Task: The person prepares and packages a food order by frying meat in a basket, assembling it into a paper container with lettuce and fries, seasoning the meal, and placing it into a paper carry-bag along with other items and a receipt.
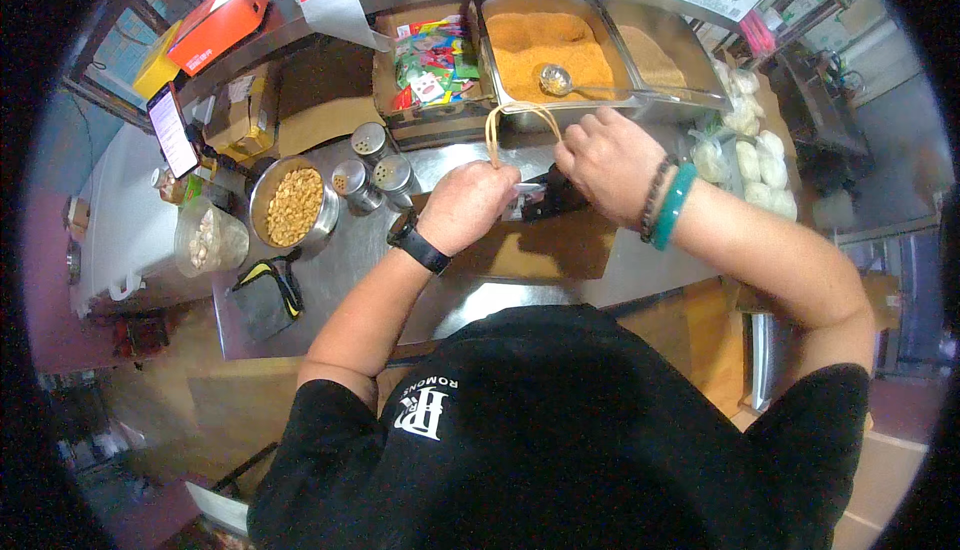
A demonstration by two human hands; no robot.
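My left hand, with a black watch at the wrist, is closed around one end of a pale double-stranded cord loop. The loop arches up and over to the fingers of my right hand, which pinch its other end. A dark bracelet and a green bangle sit on my right wrist. Between and just below the hands is a black item with a whitish patch, partly hidden by my fingers; its kind is unclear. Beneath it lies a flat piece of brown cardboard on the steel worktable.
Left of my hands stand several metal shakers, a metal bowl of peanuts and a plastic tub. Behind are a carton of colourful packets and a steel pan of orange powder holding a ladle. A phone stands left.
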